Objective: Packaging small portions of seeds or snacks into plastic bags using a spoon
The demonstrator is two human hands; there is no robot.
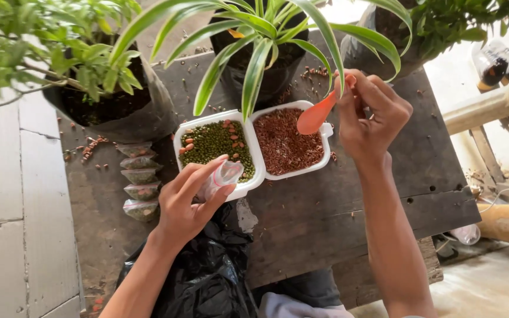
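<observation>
Left hand (187, 203): pinching a small clear plastic bag (222, 175), fingers closed on it, and holding it over the near edge of the green compartment.
Right hand (372, 115): gripping the handle of an orange plastic spoon (316, 115), whose smooth bowl is hanging over the red compartment.
Tray (257, 147): a white foam box with two compartments is lying open between the hands; small green beans mixed with a few pinkish nuts are filling the side by the left hand, fine reddish-brown grains the side under the spoon.
Filled bags (139, 188): five little clear packets are lying in a row just outside the left hand, each holding seeds.
Black bag (207, 271): a crumpled, glossy plastic sack is bunching up under the left wrist.
Desk (354, 200): dark, rough, weathered wood with stray seeds scattered on it.
In the way: the long striped leaves of a potted plant (260, 53) are drooping over the tray just beyond both hands, one leaf crossing in front of the right fingers; a bushy potted plant (60, 53) in a black grow bag is standing beyond the left hand.
</observation>
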